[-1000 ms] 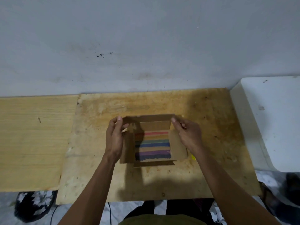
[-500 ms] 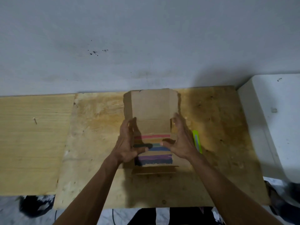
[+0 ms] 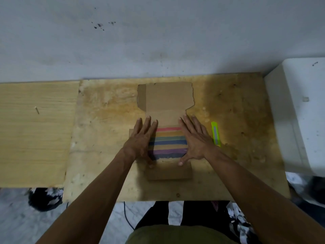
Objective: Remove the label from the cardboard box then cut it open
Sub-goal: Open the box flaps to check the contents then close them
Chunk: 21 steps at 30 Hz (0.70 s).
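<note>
The cardboard box (image 3: pixel 167 101) lies unfolded and flat on the plywood board (image 3: pixel 105 138), its middle panel painted with coloured stripes. My left hand (image 3: pixel 142 138) presses flat on the left side of the striped panel, fingers spread. On the right side, my right hand (image 3: pixel 195 138) lies palm down in the same way. Neither hand grips anything. A yellow-green utility knife (image 3: pixel 216 133) rests on the board just right of my right hand. No label is visible.
A lighter wooden panel (image 3: pixel 35 134) adjoins the board on the left, with a small peg (image 3: pixel 37 110) on it. A white block (image 3: pixel 299 111) borders the right side. A grey wall rises behind. My legs and a cable show below the board's front edge.
The box went from standing with flaps held up to fully spread flat. Both hands moved from gripping its side walls to pressing down on the striped panel.
</note>
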Each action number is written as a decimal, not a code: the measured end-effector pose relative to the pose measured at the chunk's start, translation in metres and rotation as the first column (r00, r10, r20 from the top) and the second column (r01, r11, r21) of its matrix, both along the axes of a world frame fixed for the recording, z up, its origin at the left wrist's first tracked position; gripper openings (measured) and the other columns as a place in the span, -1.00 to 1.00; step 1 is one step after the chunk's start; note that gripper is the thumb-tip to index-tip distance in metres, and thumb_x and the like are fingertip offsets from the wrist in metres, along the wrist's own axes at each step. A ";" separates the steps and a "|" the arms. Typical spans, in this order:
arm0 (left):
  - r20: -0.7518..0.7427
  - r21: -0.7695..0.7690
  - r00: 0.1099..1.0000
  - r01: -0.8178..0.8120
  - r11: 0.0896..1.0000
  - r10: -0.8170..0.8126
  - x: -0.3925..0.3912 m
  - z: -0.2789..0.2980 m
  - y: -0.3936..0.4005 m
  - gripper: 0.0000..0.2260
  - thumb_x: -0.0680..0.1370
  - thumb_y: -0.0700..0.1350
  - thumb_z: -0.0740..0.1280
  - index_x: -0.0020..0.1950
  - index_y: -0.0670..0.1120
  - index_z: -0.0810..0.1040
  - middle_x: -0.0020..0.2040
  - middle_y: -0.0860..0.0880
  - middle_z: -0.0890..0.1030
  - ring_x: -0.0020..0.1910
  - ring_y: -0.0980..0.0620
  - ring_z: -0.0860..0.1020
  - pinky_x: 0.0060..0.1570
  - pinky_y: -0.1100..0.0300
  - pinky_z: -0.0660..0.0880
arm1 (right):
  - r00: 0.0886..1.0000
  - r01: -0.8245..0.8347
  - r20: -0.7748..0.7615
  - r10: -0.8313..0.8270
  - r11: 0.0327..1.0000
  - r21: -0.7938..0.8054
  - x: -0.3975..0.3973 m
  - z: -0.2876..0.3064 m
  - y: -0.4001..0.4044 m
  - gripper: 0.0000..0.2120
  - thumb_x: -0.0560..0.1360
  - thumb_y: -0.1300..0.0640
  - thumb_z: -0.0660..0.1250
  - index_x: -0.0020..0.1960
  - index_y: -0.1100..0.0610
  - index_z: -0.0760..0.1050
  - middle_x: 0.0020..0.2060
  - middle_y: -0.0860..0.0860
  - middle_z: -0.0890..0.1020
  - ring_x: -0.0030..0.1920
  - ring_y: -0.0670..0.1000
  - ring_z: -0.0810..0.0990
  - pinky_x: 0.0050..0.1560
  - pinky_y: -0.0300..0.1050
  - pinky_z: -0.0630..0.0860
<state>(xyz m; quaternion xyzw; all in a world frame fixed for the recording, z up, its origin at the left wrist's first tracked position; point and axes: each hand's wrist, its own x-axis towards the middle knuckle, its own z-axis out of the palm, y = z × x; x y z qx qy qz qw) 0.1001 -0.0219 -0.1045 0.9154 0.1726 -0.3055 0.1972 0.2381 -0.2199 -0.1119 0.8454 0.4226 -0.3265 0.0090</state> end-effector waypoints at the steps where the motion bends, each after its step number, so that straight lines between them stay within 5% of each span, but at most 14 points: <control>1: 0.001 0.000 1.000 0.001 1.000 -0.001 -0.004 0.000 -0.003 0.42 0.10 0.16 0.67 0.57 0.09 -0.37 0.56 0.00 -0.43 0.52 -0.19 -0.44 0.48 -0.28 -0.18 | 1.000 -0.007 0.000 0.007 1.000 -0.002 -0.002 0.000 -0.003 0.57 -0.09 -0.48 0.50 0.51 -0.02 -0.48 0.47 -0.06 -0.51 0.47 0.08 -0.52 0.52 0.15 -0.20; 18: 0.066 -0.040 0.996 -0.050 0.998 0.053 -0.018 -0.009 -0.016 0.43 0.06 0.18 0.68 0.61 0.03 -0.26 0.60 -0.01 -0.34 0.55 -0.23 -0.36 0.51 -0.18 -0.21 | 0.994 0.110 -0.038 -0.107 0.989 0.098 -0.029 -0.013 -0.015 0.52 -0.08 -0.52 0.47 0.53 -0.07 -0.41 0.50 -0.12 -0.45 0.48 0.04 -0.51 0.48 0.13 -0.32; 21: 0.133 -0.146 0.975 -0.159 0.977 0.178 -0.016 -0.006 -0.016 0.28 0.12 0.22 0.65 0.62 0.07 -0.08 0.63 0.00 -0.20 0.57 -0.19 -0.28 0.53 -0.17 -0.16 | 0.991 0.131 -0.043 -0.126 0.982 0.139 -0.026 -0.012 -0.014 0.40 0.01 -0.49 0.47 0.56 -0.09 -0.27 0.54 -0.14 -0.32 0.52 0.04 -0.40 0.49 0.13 -0.26</control>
